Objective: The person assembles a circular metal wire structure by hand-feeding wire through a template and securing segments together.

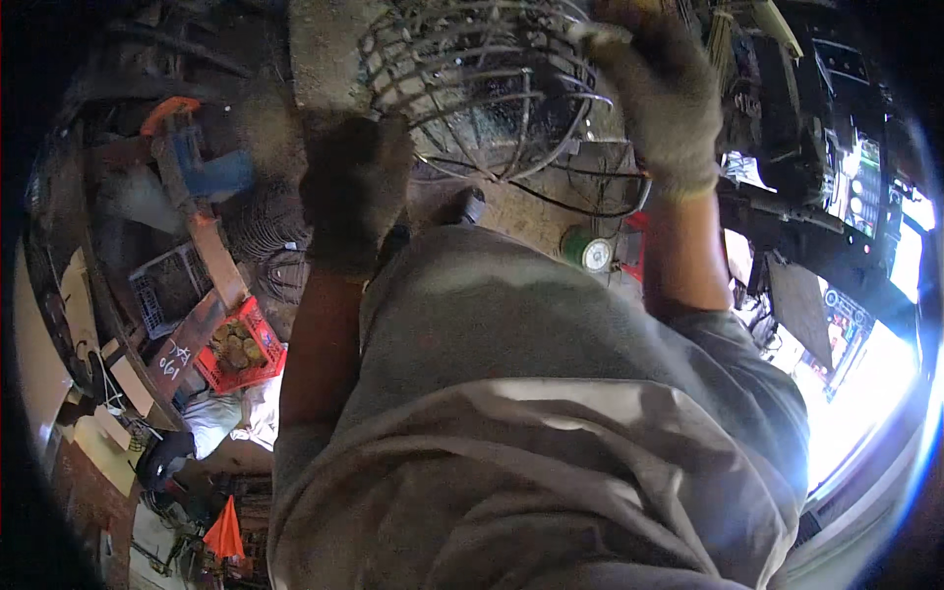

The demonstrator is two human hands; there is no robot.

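A rounded cage of bent metal wire [525, 108], its hoops crossed by curved rods, fills the top middle. At its left edge is my left hand [359, 187], in a dark work glove, curled closed close to the wires; whatever lies inside the fist is hidden. My right hand [669, 103], in a greyish knit glove, reaches to the cage's far right side. Its fingers are bent around something near a pale tip [602, 32], too dark to name. A black cable [590, 205] loops below the cage.
A green spool [587, 250] stands on the floor right of my legs. At left are a red crate [239, 346] of round brownish pieces, coiled wire [270, 231], a grey crate [167, 290] and a blue object [224, 172]. Dark machinery [787, 128] lines the right.
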